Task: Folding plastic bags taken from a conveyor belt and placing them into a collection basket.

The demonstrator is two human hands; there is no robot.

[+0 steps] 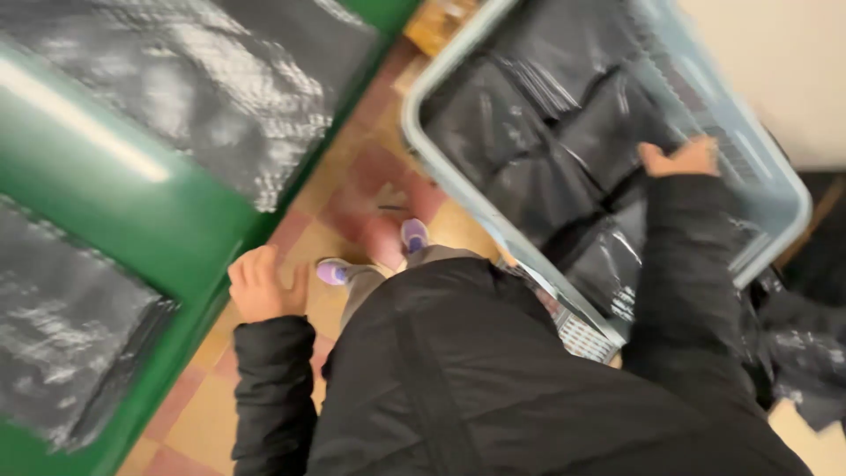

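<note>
The picture is blurred by motion. My right hand (680,159) reaches into a pale blue-grey plastic basket (775,181) and rests on the black plastic bags (538,167) that fill it; whether it grips one is unclear. My left hand (263,284) hangs curled at my side, next to the edge of a green bin (106,194), with nothing visible in it. Both arms wear black jacket sleeves. My feet in purple shoes (414,234) stand on the tiled floor between the bin and the basket.
The green bin has compartments lined with shiny black bags (238,88). The floor (370,176) is tan and red tiles. More black bags (806,353) lie at the right, below the basket. A wooden thing (436,22) sits at the top.
</note>
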